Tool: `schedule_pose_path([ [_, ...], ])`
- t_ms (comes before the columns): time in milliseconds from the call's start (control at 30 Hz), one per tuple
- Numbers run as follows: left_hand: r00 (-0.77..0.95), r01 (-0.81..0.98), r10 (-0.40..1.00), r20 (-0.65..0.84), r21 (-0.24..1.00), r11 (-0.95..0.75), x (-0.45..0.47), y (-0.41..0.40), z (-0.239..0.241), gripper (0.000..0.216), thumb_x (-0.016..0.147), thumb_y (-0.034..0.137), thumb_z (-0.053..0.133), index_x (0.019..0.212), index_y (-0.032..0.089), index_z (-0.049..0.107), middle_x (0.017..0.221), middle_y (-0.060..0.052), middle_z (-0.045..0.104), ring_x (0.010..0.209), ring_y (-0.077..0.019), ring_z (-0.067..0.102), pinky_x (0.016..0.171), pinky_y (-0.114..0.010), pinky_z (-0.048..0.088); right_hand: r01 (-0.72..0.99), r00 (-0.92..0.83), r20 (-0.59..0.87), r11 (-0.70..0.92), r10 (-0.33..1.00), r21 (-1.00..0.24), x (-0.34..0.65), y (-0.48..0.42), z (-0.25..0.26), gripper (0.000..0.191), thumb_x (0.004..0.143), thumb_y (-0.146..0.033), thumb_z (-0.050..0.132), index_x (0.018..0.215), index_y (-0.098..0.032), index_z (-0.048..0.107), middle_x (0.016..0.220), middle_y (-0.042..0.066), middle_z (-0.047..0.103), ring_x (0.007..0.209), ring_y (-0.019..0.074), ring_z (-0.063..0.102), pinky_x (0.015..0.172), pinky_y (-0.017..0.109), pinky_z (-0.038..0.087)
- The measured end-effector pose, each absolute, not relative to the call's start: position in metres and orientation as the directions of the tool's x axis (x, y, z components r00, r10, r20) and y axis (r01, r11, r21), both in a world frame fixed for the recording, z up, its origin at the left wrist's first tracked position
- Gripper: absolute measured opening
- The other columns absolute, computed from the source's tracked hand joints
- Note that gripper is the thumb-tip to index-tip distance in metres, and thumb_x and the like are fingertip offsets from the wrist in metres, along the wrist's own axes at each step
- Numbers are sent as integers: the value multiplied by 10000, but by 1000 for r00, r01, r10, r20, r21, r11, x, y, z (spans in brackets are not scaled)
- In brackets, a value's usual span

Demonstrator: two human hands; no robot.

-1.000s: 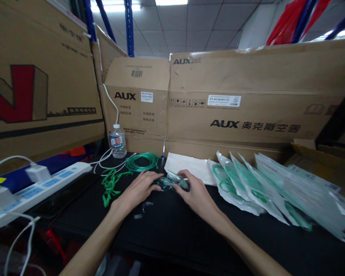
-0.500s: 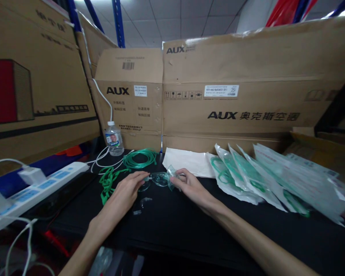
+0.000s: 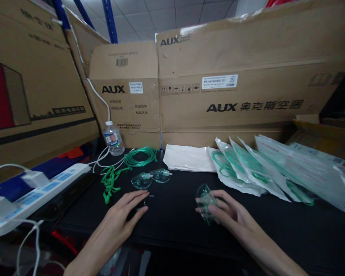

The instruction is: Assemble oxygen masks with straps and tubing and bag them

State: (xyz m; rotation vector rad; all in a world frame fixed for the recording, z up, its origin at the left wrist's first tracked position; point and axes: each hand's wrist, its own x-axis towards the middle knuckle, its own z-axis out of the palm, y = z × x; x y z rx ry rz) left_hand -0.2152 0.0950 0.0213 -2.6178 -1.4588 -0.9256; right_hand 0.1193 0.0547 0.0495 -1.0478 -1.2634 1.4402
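My right hand (image 3: 227,211) grips a clear, green-tinted oxygen mask (image 3: 204,201) above the front right of the black table, thumb on the near side and fingers behind it. To the left, my left hand (image 3: 123,218) is over the table with thumb and fingers apart. Small clear plastic pieces (image 3: 151,196) lie by its fingertips, partly hidden by them. Two more clear masks with pale connectors lie beyond that hand, a left mask (image 3: 139,181) and a right mask (image 3: 161,176), side by side.
Behind the masks are coiled green tubing (image 3: 140,157), a bundle of green straps (image 3: 109,184) and white paper packets (image 3: 189,158). Sealed bags (image 3: 247,172) with green tubing lean at the right. A water bottle (image 3: 114,140) and power strip (image 3: 60,178) stand left; cardboard boxes (image 3: 184,107) wall the back.
My right hand has drawn a mask rightward and nearer to me. My left hand has come away from the masks toward the small clear pieces; two masks now lie uncovered.
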Motion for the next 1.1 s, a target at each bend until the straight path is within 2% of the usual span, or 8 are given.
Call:
schedule_pose_path([
  [200, 388, 771, 740, 549, 247, -587, -229, 94, 18, 350, 988, 483, 558, 1217, 273, 720, 1206, -13, 757, 1086, -213, 740, 1009, -320, 577, -120, -188, -13, -36, 982, -992, 121, 49, 43, 399, 855, -533, 746, 1078, -244, 585, 1150, 98, 753, 1112, 280, 708, 1033, 445, 476],
  [433, 417, 776, 761, 496, 241, -582, -230, 89, 20, 363, 1010, 438, 534, 1331, 323, 657, 1340, -11, 684, 1189, -217, 688, 1073, -370, 533, -109, -178, -30, -51, 984, -993, 123, 48, 45, 412, 860, -542, 733, 1103, -239, 597, 1119, 110, 766, 1087, 305, 718, 1031, 495, 468],
  [533, 437, 770, 759, 482, 235, -593, -229, 91, 21, 331, 1017, 429, 523, 1278, 318, 694, 1332, -13, 690, 1200, -224, 681, 1084, -393, 527, -100, -168, -28, -46, 985, -994, 123, 48, 43, 429, 845, -551, 744, 1103, -238, 604, 1147, 116, 760, 1078, 303, 719, 1027, 495, 473],
  [700, 448, 754, 740, 502, 233, -614, -236, 89, 20, 317, 1017, 422, 525, 1228, 297, 726, 1282, -19, 722, 1147, -218, 712, 1044, -366, 560, -116, -185, -26, -48, 982, -992, 123, 46, 44, 412, 865, -542, 730, 1110, -242, 588, 1111, 99, 767, 1070, 293, 722, 1013, 474, 481],
  [900, 403, 783, 771, 494, 250, -570, -234, 88, 24, 345, 1002, 475, 532, 1217, 296, 734, 1303, -18, 714, 1146, -230, 715, 1047, -374, 555, -114, -199, -25, -48, 980, -992, 124, 47, 43, 386, 886, -523, 717, 1117, -246, 578, 1139, 97, 756, 1075, 280, 718, 1009, 454, 475],
  [1100, 383, 775, 788, 482, 297, -558, -227, 98, 27, 375, 1004, 507, 504, 1088, 268, 781, 1160, -10, 781, 1057, -220, 751, 997, -332, 587, -125, -212, -16, -43, 977, -991, 125, 47, 41, 399, 877, -533, 724, 1107, -241, 578, 1084, 92, 766, 1064, 286, 721, 989, 460, 496],
])
